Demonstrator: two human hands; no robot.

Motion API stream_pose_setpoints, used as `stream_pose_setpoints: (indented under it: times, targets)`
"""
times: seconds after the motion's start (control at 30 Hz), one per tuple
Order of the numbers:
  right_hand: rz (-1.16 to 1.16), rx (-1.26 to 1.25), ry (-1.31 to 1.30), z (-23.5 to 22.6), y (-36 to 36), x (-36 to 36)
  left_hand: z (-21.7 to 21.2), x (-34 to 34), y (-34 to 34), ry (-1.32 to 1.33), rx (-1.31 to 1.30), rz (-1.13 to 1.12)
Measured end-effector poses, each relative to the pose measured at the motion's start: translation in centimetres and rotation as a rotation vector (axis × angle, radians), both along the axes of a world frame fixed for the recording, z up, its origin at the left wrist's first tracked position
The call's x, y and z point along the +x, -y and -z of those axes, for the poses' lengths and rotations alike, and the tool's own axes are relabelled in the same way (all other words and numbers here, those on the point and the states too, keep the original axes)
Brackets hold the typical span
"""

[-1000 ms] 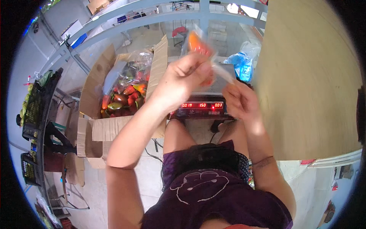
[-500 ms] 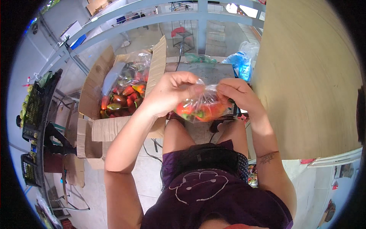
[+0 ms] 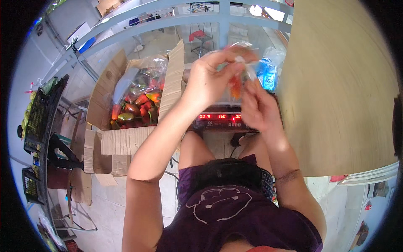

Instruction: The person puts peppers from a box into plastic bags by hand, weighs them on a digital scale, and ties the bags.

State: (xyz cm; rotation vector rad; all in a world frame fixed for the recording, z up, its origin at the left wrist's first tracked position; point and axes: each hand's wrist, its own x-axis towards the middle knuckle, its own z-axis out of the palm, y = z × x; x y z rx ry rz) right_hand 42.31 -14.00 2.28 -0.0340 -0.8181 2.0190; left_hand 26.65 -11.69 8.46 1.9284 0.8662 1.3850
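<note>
A clear plastic bag of red, orange and green peppers [image 3: 236, 89] is raised in front of me, smeared by motion. My left hand [image 3: 212, 77] is closed, its thumb and fingers pinching the gathered plastic. Just below and right of it, my right hand [image 3: 259, 105] has curled fingers at the twisted end of the bag; motion blurs them. Beneath both hands stands a scale [image 3: 210, 124] with a lit red display, partly covered by the right hand. To the left, an open cardboard box [image 3: 121, 142] holds loose peppers [image 3: 133, 110] under clear plastic.
A tall light wooden panel [image 3: 340, 88] stands close on the right. Beside it, a plastic bag with a blue package [image 3: 268, 73] lies behind the scale. A grey metal railing [image 3: 184, 20] crosses the far side. Black crates on a rack [image 3: 44, 115] stand at far left.
Both hands have moved up and away from me with the bag, which has swung upward and blurred. The scale's lit display has come into view below.
</note>
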Motion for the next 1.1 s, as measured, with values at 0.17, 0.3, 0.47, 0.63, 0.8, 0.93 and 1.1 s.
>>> stream_pose_setpoints:
  times: [0.17,0.3,0.47,0.63,0.8,0.93,1.1]
  targets:
    - [0.147,0.133,0.106,1.1,1.4,-1.6,-2.5,-1.1,3.5,0.004,-0.2,0.505]
    - [0.558,0.715,0.883,-0.2,-1.6,2.8,-1.1,-3.0,2.7,-0.236,-0.326,0.363]
    - [0.917,1.383,1.529,-1.6,0.5,-0.2,3.0,-4.8,-0.6,-0.354,-0.433,0.104]
    - [0.57,0.712,1.417,1.9,-0.6,-2.0,4.8,-2.5,-1.6,-0.685,-0.084,-0.143]
    - [0.17,-0.172,0.185,3.9,-1.1,-0.5,4.6,-0.3,-1.1,-0.193,0.162,-0.091]
    - [-0.062,-0.098,-0.149,1.6,1.1,-1.4,0.7,-0.3,2.0,0.115,-0.184,0.39]
    - [0.541,0.709,0.855,-0.9,-0.8,1.6,-1.0,-2.6,2.7,-0.207,-0.341,0.332]
